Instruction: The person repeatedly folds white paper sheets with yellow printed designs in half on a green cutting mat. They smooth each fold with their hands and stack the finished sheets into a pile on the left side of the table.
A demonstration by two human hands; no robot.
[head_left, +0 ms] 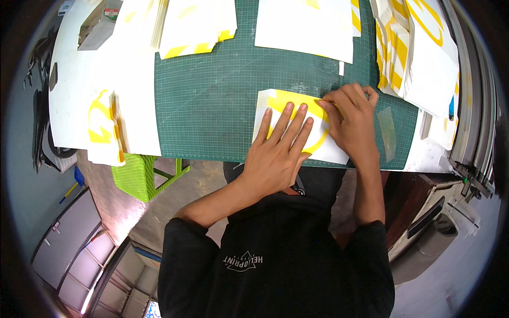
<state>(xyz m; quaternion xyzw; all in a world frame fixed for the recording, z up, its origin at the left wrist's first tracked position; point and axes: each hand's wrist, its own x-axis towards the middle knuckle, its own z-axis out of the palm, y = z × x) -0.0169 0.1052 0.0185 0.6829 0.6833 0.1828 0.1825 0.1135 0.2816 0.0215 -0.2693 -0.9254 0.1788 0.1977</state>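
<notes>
Paper [318,127], R fingers [345,96] prob. at edge, open mat [212,106] L

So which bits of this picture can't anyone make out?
All in the head view:
- Part of the yellow-and-white paper: covered by the spread left hand.
- Whatever the right hand may pinch: hidden by its own curled fingers.
- The far end of the big white sheet: cut off by the top edge.
- The small red-and-green thing: too small to identify.

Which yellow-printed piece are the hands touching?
The piece at the near edge of the green mat, under the left hand, right hand at its right side; the others lie untouched.
</notes>
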